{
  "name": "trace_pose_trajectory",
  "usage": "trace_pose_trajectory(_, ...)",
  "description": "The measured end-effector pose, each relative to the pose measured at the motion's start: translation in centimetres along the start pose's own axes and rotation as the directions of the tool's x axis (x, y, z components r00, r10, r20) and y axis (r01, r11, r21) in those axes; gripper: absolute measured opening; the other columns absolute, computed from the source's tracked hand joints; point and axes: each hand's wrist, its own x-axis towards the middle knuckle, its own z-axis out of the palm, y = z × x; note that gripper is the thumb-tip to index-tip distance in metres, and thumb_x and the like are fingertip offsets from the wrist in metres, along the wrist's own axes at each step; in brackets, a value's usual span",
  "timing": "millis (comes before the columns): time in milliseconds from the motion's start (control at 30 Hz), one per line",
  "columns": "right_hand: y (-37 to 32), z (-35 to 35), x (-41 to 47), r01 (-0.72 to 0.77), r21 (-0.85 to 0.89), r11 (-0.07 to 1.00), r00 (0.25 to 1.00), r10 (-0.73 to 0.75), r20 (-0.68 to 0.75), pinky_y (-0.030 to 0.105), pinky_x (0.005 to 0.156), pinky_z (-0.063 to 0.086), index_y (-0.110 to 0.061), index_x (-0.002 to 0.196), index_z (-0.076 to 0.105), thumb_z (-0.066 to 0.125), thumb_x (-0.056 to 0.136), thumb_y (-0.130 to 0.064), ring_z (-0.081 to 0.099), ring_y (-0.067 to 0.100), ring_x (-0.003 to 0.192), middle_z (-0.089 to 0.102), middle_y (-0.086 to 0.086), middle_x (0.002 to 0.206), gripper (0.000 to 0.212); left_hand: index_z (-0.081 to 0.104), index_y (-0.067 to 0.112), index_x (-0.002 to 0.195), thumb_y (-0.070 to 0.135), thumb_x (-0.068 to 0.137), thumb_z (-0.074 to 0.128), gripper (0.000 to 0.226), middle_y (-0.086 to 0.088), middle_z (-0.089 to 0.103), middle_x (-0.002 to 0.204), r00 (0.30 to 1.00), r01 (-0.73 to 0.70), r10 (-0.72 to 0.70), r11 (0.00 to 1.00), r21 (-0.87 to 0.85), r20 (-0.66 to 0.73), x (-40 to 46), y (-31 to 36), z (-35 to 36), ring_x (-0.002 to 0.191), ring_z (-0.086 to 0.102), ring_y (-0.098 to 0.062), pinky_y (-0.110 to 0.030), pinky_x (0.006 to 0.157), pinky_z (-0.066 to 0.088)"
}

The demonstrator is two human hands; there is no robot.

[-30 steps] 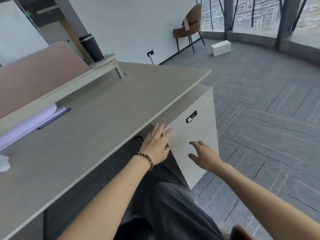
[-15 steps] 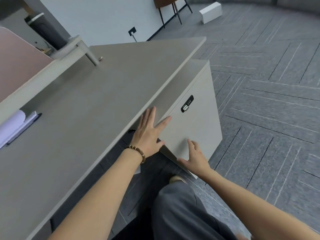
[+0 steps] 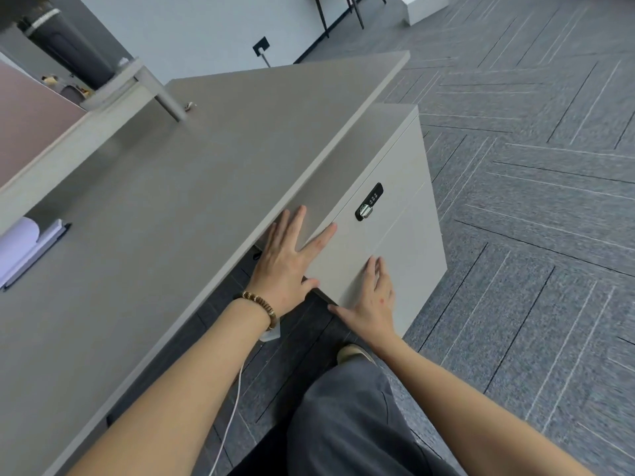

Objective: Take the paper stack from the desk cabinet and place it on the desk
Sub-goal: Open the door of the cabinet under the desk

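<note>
No brand or readable writing shows anywhere; the black lock (image 3: 368, 202) on the cabinet (image 3: 405, 255) front has small marks on it, too fine to make out. The cabinet stands under the right end of the counter (image 3: 178, 207), its pale front panel facing the person, and the front looks shut. The paper stack of the task cannot be seen, so which way it lies or points I cannot say.

The left hand (image 3: 287, 261) is spread flat with fingers apart at the upper left corner of the cabinet front, just under the counter edge; a beaded bracelet (image 3: 257, 305) sits on that wrist. The right hand (image 3: 372, 300) lies open, palm against the front panel lower down, thumb stretched out to the left near the panel's edge. Neither hand grips anything.

At the counter's far left, white sheets (image 3: 19, 242) lie cut off by the frame.
</note>
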Motion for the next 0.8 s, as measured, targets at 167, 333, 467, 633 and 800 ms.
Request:
trace_pose_trajectory(167, 0.6, 0.1, 0.4, 0.029, -0.059, 0.998, 0.999, -0.03, -0.018, 0.049, 0.117, 0.024, -0.007, 0.155, 0.002, 0.072, 0.059, -0.064, 0.018, 0.036, 0.147, 0.008, 0.019, 0.163, 0.131, 0.005, 0.045, 0.155, 0.03, 0.083, 0.076, 0.102, -0.009, -0.011, 0.166, 0.999, 0.03, -0.03, 1.0, 0.003, 0.012, -0.1, 0.3, -0.1, 0.153, -0.01, -0.034, -0.045, 0.122, 0.0)
trace_pose_trajectory(333, 2.0, -1.7, -0.4, 0.093, -0.11, 0.99, 0.996, -0.093, 0.005, 0.046, 0.116, 0.024, -0.002, 0.155, 0.006, 0.07, 0.057, -0.062, 0.019, 0.037, 0.147, 0.01, 0.021, 0.163, 0.132, 0.001, 0.046, 0.154, 0.033, 0.082, 0.076, 0.105, -0.008, -0.014, 0.166, 0.997, 0.061, -0.062, 0.997, 0.036, 0.044, -0.3, 0.8, -0.6, 0.153, -0.011, -0.034, -0.044, 0.122, -0.002)
trace_pose_trajectory(467, 3.9, -4.5, -1.9, 0.194, -0.107, 0.975, 0.981, -0.194, 0.009, 0.047, 0.117, 0.03, -0.004, 0.155, 0.013, 0.064, 0.058, -0.059, 0.023, 0.035, 0.146, 0.02, 0.021, 0.159, 0.123, -0.002, 0.047, 0.154, 0.043, 0.078, 0.076, 0.109, -0.006, -0.018, 0.166, 0.991, 0.094, -0.096, 0.995, 0.021, 0.091, -0.5, 1.3, -1.2, 0.153, -0.014, -0.032, -0.048, 0.124, 0.002)
trace_pose_trajectory(633, 6.7, -9.1, -4.1, 0.306, -0.091, 0.948, 0.952, -0.306, 0.008, 0.041, 0.107, 0.044, -0.011, 0.152, 0.029, 0.069, 0.062, -0.047, 0.043, 0.032, 0.135, 0.037, 0.015, 0.149, 0.105, -0.007, 0.044, 0.154, 0.053, 0.078, 0.072, 0.11, -0.004, -0.026, 0.164, 0.971, 0.171, -0.176, 0.984, 0.045, 0.159, -1.2, 3.3, -2.3, 0.152, -0.018, -0.031, -0.047, 0.123, 0.003)
trace_pose_trajectory(800, 8.9, -14.0, -5.0, 0.303, -0.088, 0.949, 0.952, -0.298, 0.072, 0.035, 0.1, 0.047, -0.02, 0.153, 0.027, 0.066, 0.063, -0.045, 0.051, 0.027, 0.119, 0.045, 0.007, 0.132, 0.102, -0.012, 0.042, 0.154, 0.061, 0.076, 0.068, 0.114, -0.013, -0.03, 0.161, 0.948, 0.208, -0.224, 0.974, 0.095, 0.228, -2.1, 5.8, -3.3, 0.15, -0.022, -0.035, -0.049, 0.124, 0.003)
